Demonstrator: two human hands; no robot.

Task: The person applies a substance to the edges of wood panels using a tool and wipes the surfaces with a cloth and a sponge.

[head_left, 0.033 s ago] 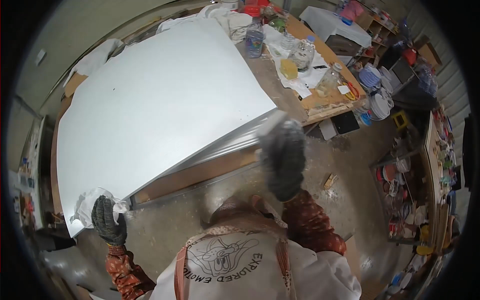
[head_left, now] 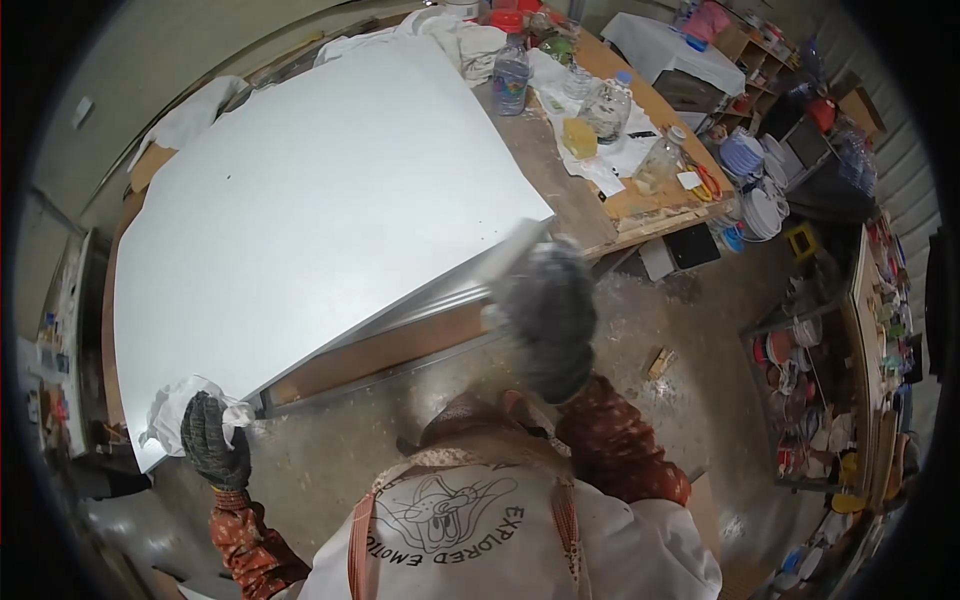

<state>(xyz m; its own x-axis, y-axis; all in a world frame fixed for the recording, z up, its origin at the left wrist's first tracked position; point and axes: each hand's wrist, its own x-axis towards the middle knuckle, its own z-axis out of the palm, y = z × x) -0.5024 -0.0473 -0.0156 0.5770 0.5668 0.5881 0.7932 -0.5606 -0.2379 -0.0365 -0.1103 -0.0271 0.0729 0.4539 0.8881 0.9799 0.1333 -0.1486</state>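
A large white panel [head_left: 300, 200] lies across the workbench, its near edge running slantwise from lower left to right. My left hand [head_left: 214, 440], in a dark grey work glove, is closed on a crumpled white cloth [head_left: 182, 410] at the panel's near left corner. My right hand [head_left: 552, 320], gloved alike and smeared by motion, grips a pale, flat block [head_left: 512, 250] against the panel's edge near its right corner. The blur hides the block's exact kind. Below that edge show silvery ridged strips [head_left: 440, 305] and a brown board [head_left: 385, 350].
Past the panel's right corner, the wooden bench top [head_left: 690, 195] carries a plastic bottle [head_left: 511, 80], clear jars [head_left: 606, 110], a yellow sponge-like block [head_left: 579, 138] and red-handled pliers [head_left: 706, 184]. A loaded shelf [head_left: 800, 400] stands at right. A small wood piece [head_left: 661, 363] lies on the floor.
My right hand has shifted a little to the left along the panel's edge with the pale block. My left hand and the cloth stay in place.
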